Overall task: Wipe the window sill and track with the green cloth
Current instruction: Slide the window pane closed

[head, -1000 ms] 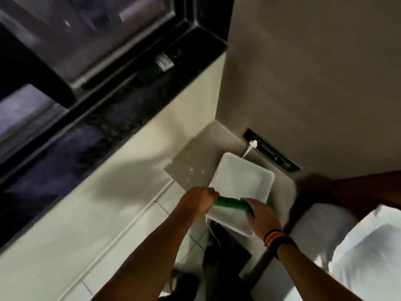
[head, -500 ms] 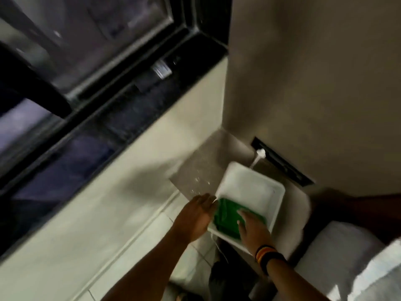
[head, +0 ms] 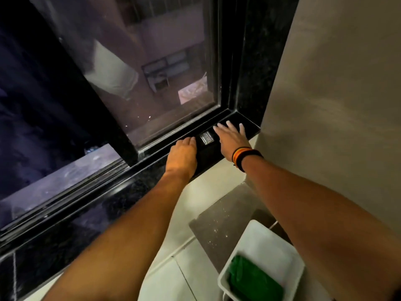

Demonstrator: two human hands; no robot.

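The open part of the window is seen far left, with the track [head: 65,192] running along its base beside the dark window sill [head: 71,242]. The left hand [head: 181,158] is laid palm down on the sill, its grip released with nothing held, fingertips reaching the frame's lower edge. Just right of it, a small silver plate [head: 206,137] is seen on the sill between the 2 hands. The right hand [head: 231,137] is spread flat at the sill's far right corner, its grip also released, fingers splayed, with striped bands [head: 244,157] worn at the wrist. Down near right, on the floor, the green cloth [head: 253,278] is left lying inside a white tub [head: 267,246], well apart from both hands.
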